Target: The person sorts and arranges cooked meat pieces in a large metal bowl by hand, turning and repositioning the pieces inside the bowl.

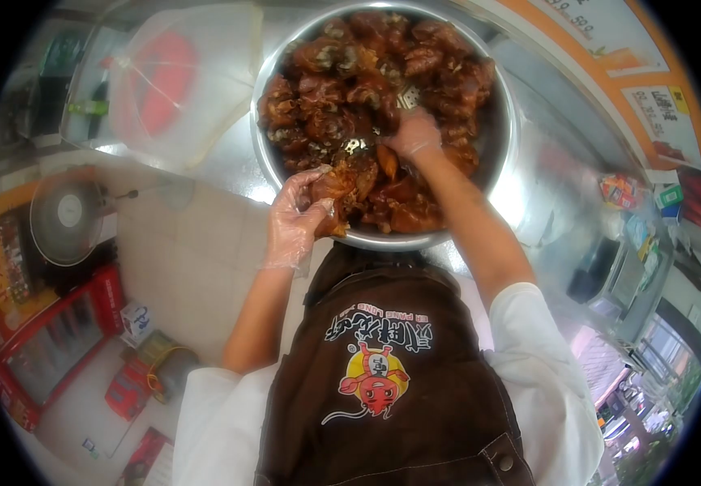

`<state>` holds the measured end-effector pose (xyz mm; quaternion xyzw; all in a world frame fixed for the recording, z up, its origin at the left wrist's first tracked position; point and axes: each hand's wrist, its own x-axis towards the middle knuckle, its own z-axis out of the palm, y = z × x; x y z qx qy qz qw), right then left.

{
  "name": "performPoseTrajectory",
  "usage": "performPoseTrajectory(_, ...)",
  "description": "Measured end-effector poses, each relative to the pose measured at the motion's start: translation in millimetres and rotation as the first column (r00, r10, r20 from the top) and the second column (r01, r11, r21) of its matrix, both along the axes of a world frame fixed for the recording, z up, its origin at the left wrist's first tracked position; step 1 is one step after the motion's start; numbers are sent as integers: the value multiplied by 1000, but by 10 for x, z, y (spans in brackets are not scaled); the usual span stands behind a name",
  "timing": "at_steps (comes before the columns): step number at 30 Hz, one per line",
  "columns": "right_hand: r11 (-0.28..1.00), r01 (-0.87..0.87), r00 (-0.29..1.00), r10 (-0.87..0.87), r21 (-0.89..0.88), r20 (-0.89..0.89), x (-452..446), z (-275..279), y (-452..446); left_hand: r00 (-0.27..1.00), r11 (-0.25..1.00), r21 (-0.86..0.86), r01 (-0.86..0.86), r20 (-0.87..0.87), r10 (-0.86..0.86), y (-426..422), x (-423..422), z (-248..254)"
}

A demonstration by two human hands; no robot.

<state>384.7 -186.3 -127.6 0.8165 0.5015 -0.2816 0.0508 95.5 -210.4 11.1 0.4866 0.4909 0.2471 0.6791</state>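
A wide steel bowl (506, 121) holds a heap of glossy brown braised meat pieces (330, 93). My left hand (292, 212), in a clear plastic glove, is closed around one piece of braised meat (341, 190) at the bowl's near left rim. My right hand (415, 134), also gloved, reaches down among the pieces right of the middle. Its fingers are mostly hidden, so what they grip cannot be made out. Bits of a perforated metal surface (407, 98) show between the pieces, close to my right fingertips.
The bowl stands on a shiny metal counter (233, 154). A translucent mesh food cover (221, 77) with a red object under it lies to the left. Price signs (662, 121) line the right side. A round fan-like object (67, 212) and a red display fridge (59, 340) stand lower left.
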Motion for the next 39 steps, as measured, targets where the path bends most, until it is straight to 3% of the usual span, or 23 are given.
performPoseTrajectory(8, 995, 102, 994, -102, -3, -26, -15, -14, -1, 1000, 999, 33, 16, -8, -16, -26, -18, -37)
performPoseTrajectory(18, 997, 58, 998, -58, -60, 3, -32, -66, 19, 999, 999, -9, -38, 6, 38, -22, -77, -68)
performPoseTrajectory(23, 999, -45, 999, 46, 29, -26, 101, -185, -22, 989, 993, 1, -116, -89, 116, 39, -128, 9)
performPoseTrajectory(27, 997, -48, 996, 53, 60, -72, 162, -101, -58, 988, 987, -58, -151, -52, 148, 83, -50, 34)
performPoseTrajectory(29, 995, -47, 995, 55, 92, -86, 211, -100, -86, 998, 980, 191, -55, 18, 53, 120, 10, -202)
performPoseTrajectory(30, 992, -47, 992, 60, 115, -107, 248, -142, -111, 999, 980, 193, -50, 26, 46, 154, 79, -244)
performPoseTrajectory(31, 992, -41, 993, 53, 116, -102, 298, -186, -127, 990, 887, 453, 89, -141, -27, 183, 143, -288)
performPoseTrajectory(32, 987, -21, 980, 52, 158, -190, 370, -222, -141, 947, 715, 651, 253, -317, -47, 184, 202, -324)
performPoseTrajectory(33, 980, 2, 960, 54, 199, -275, 462, -237, -171, 928, 728, 616, 301, -364, -76, 119, 337, -116)
performPoseTrajectory(34, 980, 9, 963, 45, 200, -267, 550, -195, -226, 937, 723, 614, 318, -320, -141, 43, 419, -229)
performPoseTrajectory(35, 970, 165, 863, -53, 179, -503, 635, -150, -291, 939, 716, 612, 335, -276, -204, -20, 491, -354)
performPoseTrajectory(36, 943, 309, 695, -135, 124, -706, 692, -84, -347, 900, 632, 643, 433, -349, -262, -70, 560, -359)
performPoseTrajectory(37, 939, 319, 697, -140, 129, -703, 712, 102, -401, 851, 537, 661, 525, -425, -309, -130, 617, -361)
performPoseTrajectory(39, 917, 385, 642, -186, 103, -744, 793, 436, -513, 787, 478, 626, 616, -490, -375, -255, 766, -305)
